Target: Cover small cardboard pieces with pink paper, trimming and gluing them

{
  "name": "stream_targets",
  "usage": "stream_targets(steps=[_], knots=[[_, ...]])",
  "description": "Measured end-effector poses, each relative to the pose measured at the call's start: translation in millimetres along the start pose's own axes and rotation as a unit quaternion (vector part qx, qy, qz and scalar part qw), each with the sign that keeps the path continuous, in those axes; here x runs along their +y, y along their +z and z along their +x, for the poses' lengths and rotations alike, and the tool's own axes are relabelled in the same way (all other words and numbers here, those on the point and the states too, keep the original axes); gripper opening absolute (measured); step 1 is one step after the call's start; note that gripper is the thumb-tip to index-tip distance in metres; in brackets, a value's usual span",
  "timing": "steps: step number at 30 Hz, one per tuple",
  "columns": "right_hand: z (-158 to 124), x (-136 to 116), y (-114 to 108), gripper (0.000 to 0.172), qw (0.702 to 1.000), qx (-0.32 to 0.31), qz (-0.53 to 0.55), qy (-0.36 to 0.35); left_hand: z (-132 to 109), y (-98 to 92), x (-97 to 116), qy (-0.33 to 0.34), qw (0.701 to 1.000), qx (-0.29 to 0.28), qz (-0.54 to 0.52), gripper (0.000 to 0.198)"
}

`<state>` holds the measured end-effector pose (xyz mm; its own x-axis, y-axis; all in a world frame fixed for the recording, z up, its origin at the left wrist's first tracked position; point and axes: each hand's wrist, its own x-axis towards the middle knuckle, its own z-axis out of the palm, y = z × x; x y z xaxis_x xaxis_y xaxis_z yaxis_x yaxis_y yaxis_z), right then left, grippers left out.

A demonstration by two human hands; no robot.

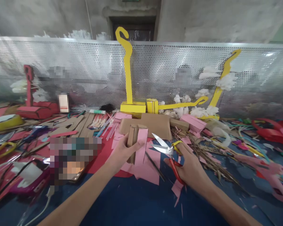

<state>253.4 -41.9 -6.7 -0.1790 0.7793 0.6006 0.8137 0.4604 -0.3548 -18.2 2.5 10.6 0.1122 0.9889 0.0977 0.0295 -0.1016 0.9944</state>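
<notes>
My left hand [123, 151] is closed around a small cardboard box [132, 135], partly faced with a pink paper strip [141, 142] that my thumb presses. In my right hand [191, 164] are scissors [168, 149] with red and yellow handles. Their blades stand apart, pointing left toward the strip without touching it. Pink paper sheets [151, 171] lie beneath the box, and a thin dark stick [155, 166] rests on them. A pink scrap [176, 190] lies below my right hand. Some fingers of both hands are hidden.
Yellow hook-topped paper shapes [127, 72] stand before a perforated metal panel [89, 62]. To the right lie brown twigs [217, 166] and a pink glue gun [269, 175]. Cardboard strips [72, 127], a white cable [47, 201] and yellow-handled scissors [4, 149] are on the left.
</notes>
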Motion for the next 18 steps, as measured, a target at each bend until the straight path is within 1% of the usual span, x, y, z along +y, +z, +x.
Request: stream_targets(steps=[3, 8, 11, 18], knots=[[-0.2, -0.9, -0.9, 0.025, 1.000, -0.002, 0.009, 0.011, 0.7, -1.3, 1.4, 0.013, 0.999, -0.032, 0.024, 0.042], [-0.7, -0.6, -2.4, 0.023, 1.000, -0.008, 0.010, 0.011, -2.3, -1.7, 2.8, 0.064, 0.991, -0.105, 0.046, 0.036], [-0.2, -0.3, -3.8, 0.024, 1.000, -0.020, 0.014, 0.014, -6.1, -1.6, 5.1, 0.069, 0.986, -0.142, 0.060, 0.041], [0.0, 0.6, -5.3, 0.019, 0.998, -0.047, 0.026, 0.031, -10.1, -0.8, 7.9, 0.059, 0.985, -0.144, 0.072, 0.041]])
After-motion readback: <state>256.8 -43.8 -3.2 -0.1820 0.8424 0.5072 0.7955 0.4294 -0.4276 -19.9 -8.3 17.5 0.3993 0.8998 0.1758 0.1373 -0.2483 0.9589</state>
